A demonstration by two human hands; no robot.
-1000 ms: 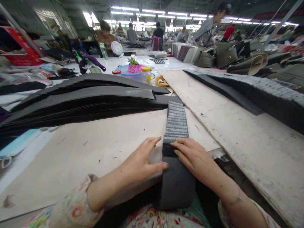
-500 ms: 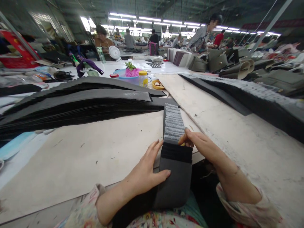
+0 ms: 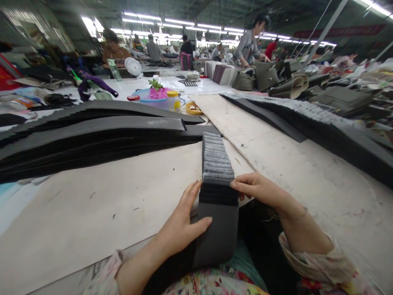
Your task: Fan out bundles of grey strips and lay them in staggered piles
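A fanned stack of dark pieces [image 3: 217, 233] runs from the table's near edge toward my lap, its far part showing overlapped grey fuzzy edges. Along its left side lies my left hand [image 3: 187, 219], fingers spread, the thumb resting on the smooth dark top piece. My right hand [image 3: 250, 186] is at the stack's right edge, thumb and forefinger pinched at the border between the grey edges and the dark pieces. Its other fingers are curled below, partly hidden.
Long dark strips [image 3: 92, 137] are piled at the left, and another pile [image 3: 337, 127] lies at the right. Beyond are a yellow-lidded jar [image 3: 173, 102], a yellow dish [image 3: 193, 108] and a blue basin [image 3: 147, 97]. Other people work farther back.
The view has swung a little to the right. My right fingers have moved from over the grey edges to the stack's right edge. My left hand keeps its place on the stack.
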